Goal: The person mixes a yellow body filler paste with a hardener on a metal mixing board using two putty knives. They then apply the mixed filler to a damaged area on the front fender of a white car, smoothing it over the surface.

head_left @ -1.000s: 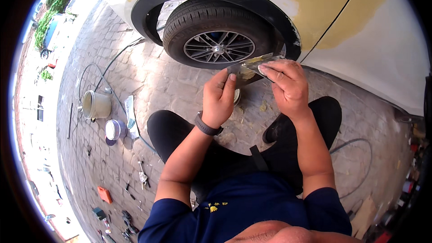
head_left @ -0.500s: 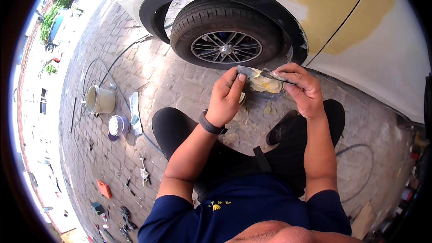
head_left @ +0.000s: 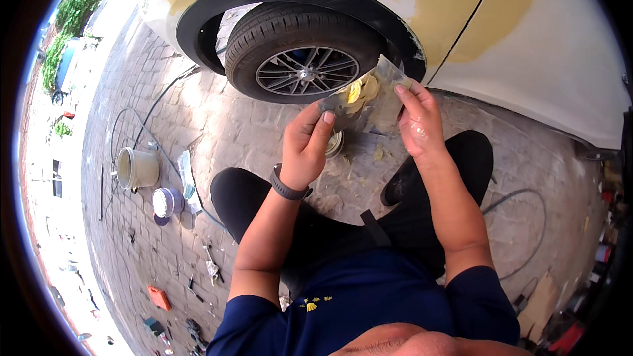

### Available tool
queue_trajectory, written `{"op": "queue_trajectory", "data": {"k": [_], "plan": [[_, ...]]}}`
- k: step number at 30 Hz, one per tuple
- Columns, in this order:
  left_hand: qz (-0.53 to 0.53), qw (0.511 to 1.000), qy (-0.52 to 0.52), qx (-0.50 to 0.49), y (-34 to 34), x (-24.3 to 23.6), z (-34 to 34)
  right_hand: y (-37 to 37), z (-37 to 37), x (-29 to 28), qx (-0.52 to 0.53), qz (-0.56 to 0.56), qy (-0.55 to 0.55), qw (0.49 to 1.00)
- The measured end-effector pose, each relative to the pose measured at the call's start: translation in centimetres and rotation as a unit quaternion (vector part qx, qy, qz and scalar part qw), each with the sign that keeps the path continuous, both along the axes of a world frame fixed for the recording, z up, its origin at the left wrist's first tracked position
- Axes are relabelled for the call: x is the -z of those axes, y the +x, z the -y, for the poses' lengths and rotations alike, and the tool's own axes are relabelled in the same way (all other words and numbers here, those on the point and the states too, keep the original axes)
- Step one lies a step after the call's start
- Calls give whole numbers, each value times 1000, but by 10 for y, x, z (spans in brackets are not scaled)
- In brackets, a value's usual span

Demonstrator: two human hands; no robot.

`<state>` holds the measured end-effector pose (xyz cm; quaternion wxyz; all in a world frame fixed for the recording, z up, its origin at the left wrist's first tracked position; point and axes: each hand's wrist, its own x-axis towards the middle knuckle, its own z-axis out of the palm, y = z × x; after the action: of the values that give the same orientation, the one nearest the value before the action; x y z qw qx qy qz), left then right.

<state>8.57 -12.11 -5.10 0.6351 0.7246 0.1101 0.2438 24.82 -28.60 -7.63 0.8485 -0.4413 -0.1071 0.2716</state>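
The person's left hand point(head_left: 304, 151) is clamped, thumb over fingers, on the near edge of a flat dark plate point(head_left: 328, 104), and the right hand point(head_left: 421, 122) pinches a thin greyish blade point(head_left: 390, 76) whose upper corner tilts up toward the wheel point(head_left: 306, 74). A lump of yellow paste point(head_left: 358, 93) lies on the plate, between the two grips, close against the blade; whether the blade's edge presses on the plate or only on the paste cannot be told at this angle. Both tools are held in mid-air above the paving point(head_left: 260, 133), in front of the tyre and over a round tin point(head_left: 335, 144) partly hidden by the left hand. The likeliest trouble is a spill: the paste sits heaped near the far rim, so a tilt of the left wrist or a hard sweep of the blade could push it off onto the gritty bricks, where it would pick up dirt. The right palm shows a pale wet-looking smear point(head_left: 419, 133), which might let the thin blade turn in the fingers if it reached the grip. Should the plate swing forward, its loaded side could also brush the tyre and leave paste there
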Motion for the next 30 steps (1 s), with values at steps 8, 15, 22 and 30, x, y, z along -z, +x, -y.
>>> {"op": "queue_trajectory", "data": {"k": [8, 15, 22, 30], "plan": [[-51, 982, 145, 109, 1, -14, 12, -12, 3, -10, -49, 71, -3, 996], [-79, 991, -29, 107, -1, 9, -3, -5, 22, -43, 75, 449, 26, 890], [16, 993, -113, -15, 4, 3, 2, -7, 24, -54, -57, 510, -153, 844], [-18, 1000, -17, 3, 6, 2, 5, -2, 25, -30, 94, 352, -59, 929]]}}
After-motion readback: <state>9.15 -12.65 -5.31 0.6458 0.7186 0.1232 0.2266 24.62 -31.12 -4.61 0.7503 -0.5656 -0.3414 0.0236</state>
